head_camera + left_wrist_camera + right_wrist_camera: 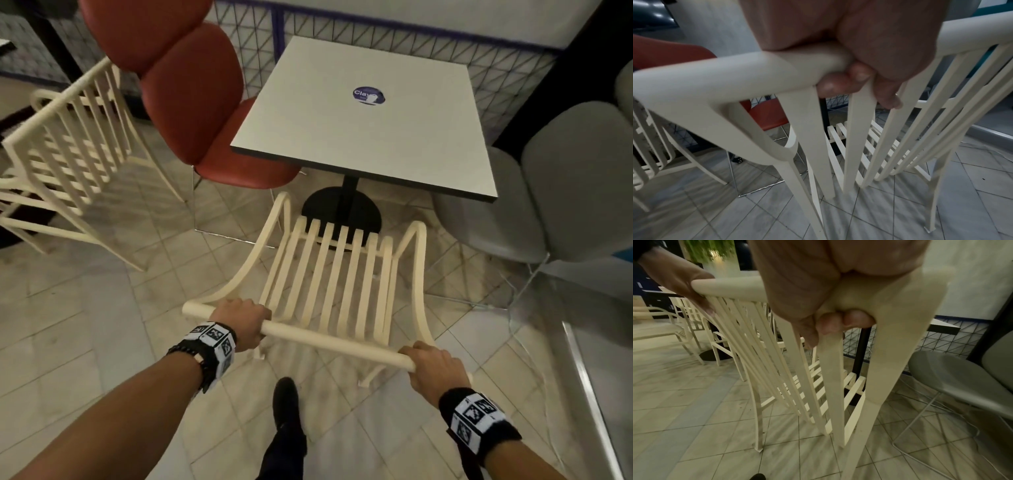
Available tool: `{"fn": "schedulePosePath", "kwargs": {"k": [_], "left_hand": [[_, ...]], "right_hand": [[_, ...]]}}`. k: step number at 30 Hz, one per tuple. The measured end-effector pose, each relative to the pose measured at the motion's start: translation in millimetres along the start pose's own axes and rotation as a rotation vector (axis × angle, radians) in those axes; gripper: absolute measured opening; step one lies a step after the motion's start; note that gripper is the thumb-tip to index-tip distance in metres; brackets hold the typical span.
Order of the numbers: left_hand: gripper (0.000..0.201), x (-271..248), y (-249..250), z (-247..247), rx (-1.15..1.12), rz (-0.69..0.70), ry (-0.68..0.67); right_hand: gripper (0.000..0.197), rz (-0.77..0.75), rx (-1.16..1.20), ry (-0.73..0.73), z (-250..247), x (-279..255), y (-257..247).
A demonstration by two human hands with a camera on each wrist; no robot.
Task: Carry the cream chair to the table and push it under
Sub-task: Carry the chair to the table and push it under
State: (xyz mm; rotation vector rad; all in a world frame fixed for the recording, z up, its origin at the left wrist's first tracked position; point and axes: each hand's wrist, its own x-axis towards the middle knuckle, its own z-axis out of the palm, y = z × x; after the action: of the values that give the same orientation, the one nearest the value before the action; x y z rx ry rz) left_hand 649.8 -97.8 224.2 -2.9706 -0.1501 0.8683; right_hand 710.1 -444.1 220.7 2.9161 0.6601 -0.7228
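The cream chair [329,274] with a slatted seat and back faces the square white table [359,113], its seat front close to the table's black round base [340,212]. My left hand [245,322] grips the left end of the chair's round top rail [308,337], fingers curled under it [840,81]. My right hand [433,365] grips the right end of the same rail, fingertips wrapped beneath [844,321]. The seat is in front of the table edge, not beneath the tabletop.
A red padded chair [191,102] stands at the table's left side and a grey one [548,192] at its right. Another cream slatted chair [65,147] stands to the far left. My dark shoe [286,401] is on the tiled floor behind the chair.
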Motion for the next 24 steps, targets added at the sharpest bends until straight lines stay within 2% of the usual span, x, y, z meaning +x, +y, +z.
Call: {"fn": "schedulePosePath", "kwargs": {"k": [4, 12, 21, 24], "left_hand": [[0.026, 34, -13, -19, 0.006, 0.014, -0.017], [0.027, 108, -33, -62, -0.008, 0.034, 0.033], [0.027, 171, -24, -94, -0.058, 0.082, 0.060], [0.030, 181, -25, -99, -0.052, 0.097, 0.088]], "right_hand": [[0.028, 0.017, -0.013, -0.016, -23, 37, 1], [0.025, 0.106, -0.031, -0.047, -65, 112, 6], [0.015, 0.232, -0.055, 0.022, -90, 171, 38], [0.024, 0.264, -0.079, 0.044, -92, 184, 43]]}}
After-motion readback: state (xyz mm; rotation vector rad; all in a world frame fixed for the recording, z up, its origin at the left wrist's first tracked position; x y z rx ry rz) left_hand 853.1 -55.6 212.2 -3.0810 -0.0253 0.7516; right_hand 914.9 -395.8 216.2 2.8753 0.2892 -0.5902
